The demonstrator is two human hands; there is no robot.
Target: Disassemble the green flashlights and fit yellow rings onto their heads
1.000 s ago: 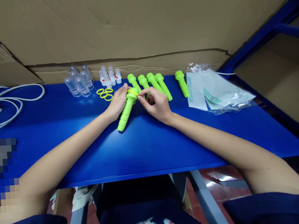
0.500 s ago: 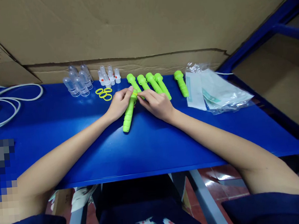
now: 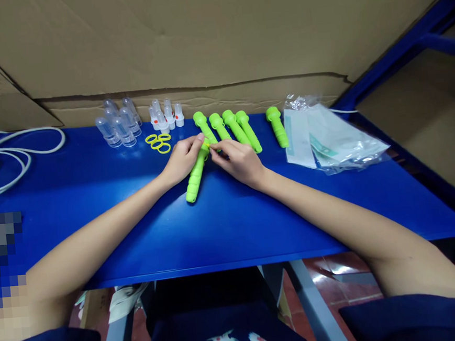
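Observation:
A bright green ribbed flashlight body (image 3: 195, 181) is tilted between my hands, its narrow end toward me. My left hand (image 3: 182, 159) is closed round its wide upper end, thumb on top. My right hand (image 3: 239, 160) pinches a yellow ring (image 3: 207, 145) at that end; the fingers cover part of it. Just behind my hands lie several more green flashlight bodies (image 3: 235, 128). Loose yellow rings (image 3: 158, 143) are on the table to the left of them.
On the blue table (image 3: 146, 234), clear plastic caps (image 3: 124, 130) and small white-based bulb pieces (image 3: 168, 117) stand back left. One green flashlight body (image 3: 276, 127) lies beside clear plastic bags (image 3: 335, 136) at right. A white cable (image 3: 25, 160) coils far left. Cardboard (image 3: 185, 37) backs the table.
Both hands stay at the flashlight's wide end. The right fingers have shifted very slightly at the yellow ring; little else differs.

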